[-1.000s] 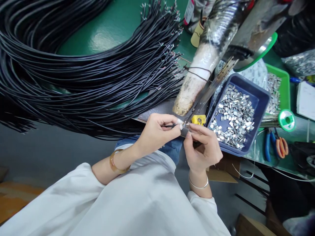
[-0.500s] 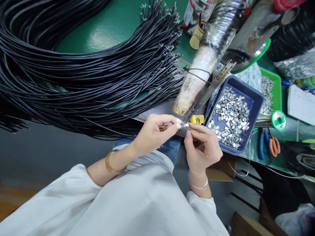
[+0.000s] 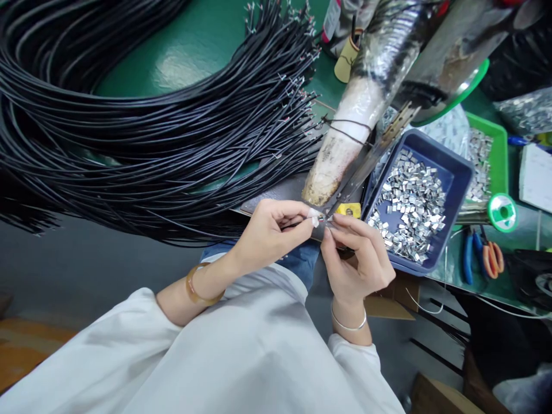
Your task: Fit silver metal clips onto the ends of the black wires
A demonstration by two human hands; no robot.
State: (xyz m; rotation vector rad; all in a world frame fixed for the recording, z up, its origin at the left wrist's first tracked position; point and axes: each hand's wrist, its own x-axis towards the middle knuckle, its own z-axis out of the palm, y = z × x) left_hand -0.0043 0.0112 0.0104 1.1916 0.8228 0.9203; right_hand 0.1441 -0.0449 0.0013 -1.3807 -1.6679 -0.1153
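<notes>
My left hand (image 3: 276, 233) pinches a thin black cable (image 3: 288, 227) near its stripped end, with white wrapping on its thumb and fingertip. Opposite it, my right hand (image 3: 356, 253) is closed at the fingertips on a small shiny metal connector (image 3: 329, 218). The connector meets the cable's wire ends between the two hands, just under the lower end of a dark metal bar (image 3: 360, 172); whether it touches the bar I cannot tell. A large bundle of black cables (image 3: 172, 132) with stripped ends lies left of the hands. Right of them, a blue tray (image 3: 459, 172) holds many metal connectors (image 3: 409, 207).
A plastic-wrapped hose (image 3: 336, 144) slants down above my hands, beside a yellow object (image 3: 349, 209). Farther right are a green tray (image 3: 499, 152), a solder spool (image 3: 502, 213) and orange-and-blue-handled tools (image 3: 492, 259). A cardboard box (image 3: 390, 305) stands below the green table edge (image 3: 457, 282).
My right fingertips have shifted slightly left and the connector has come closer to the wire ends and bar. The view has shifted a little, moving the trays rightward in the picture.
</notes>
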